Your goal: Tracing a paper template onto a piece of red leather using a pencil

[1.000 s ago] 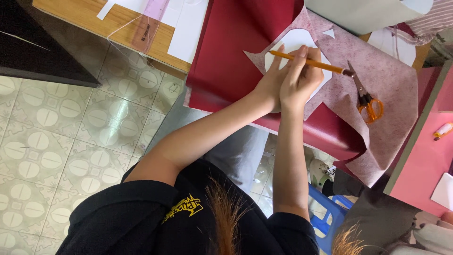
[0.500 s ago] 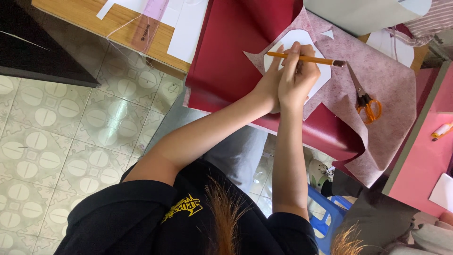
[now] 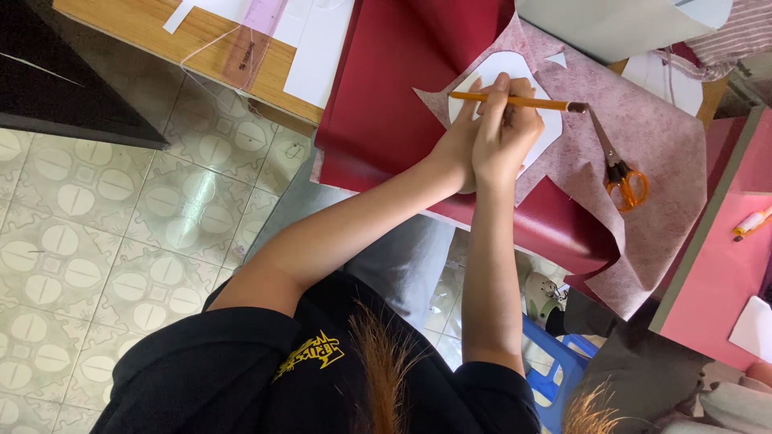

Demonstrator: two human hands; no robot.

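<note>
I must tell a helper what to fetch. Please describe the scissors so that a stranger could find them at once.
Start at the dark red sheet covering the table, then move to the mottled pink fabric piece lying over it. The orange-handled scissors lie on that fabric, beside the white paper template. Only they have ring handles and metal blades.

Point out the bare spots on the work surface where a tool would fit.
Free: the dark red sheet between the wooden table and the mottled pink sheet, and that pink sheet below the orange-handled scissors. Crowded: around the white template, where the left hand and right hand work the pencil.
</note>
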